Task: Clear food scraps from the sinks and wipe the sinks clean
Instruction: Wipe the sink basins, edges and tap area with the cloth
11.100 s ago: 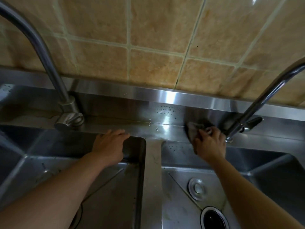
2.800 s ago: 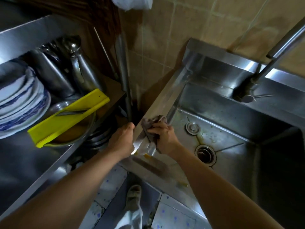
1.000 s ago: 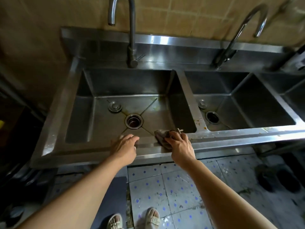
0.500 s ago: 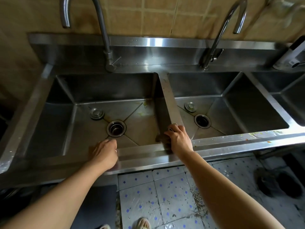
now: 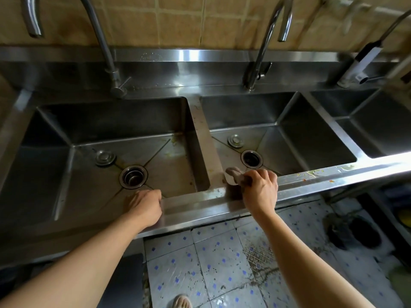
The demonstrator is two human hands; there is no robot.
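Observation:
A steel unit with several basins runs under me. My right hand [image 5: 259, 192] grips a grey-brown cloth [image 5: 235, 175] on the front rim, where the divider [image 5: 205, 134] between the left sink [image 5: 66, 170] and the middle sink [image 5: 289, 134] meets it. My left hand [image 5: 144, 205] rests on the front rim [image 5: 195, 205] of the left sink, fingers curled over the edge. Small yellow and orange food scraps [image 5: 320, 173] lie on the rim further right. Yellowish residue [image 5: 175, 150] marks the left sink's floor.
Each sink has an open drain [image 5: 133, 176] and a round plug, [image 5: 104, 157] in the left one, with another drain [image 5: 251, 158] in the middle. Two tall faucets, left [image 5: 104, 47] and middle [image 5: 264, 45], rise at the back. A third basin [image 5: 378, 125] lies right. Dirty tiled floor [image 5: 222, 263] is below.
My right hand has slid the cloth right along the front rim, past the divider to the middle sink's near corner. My left hand stays on the rim. The view shifted right.

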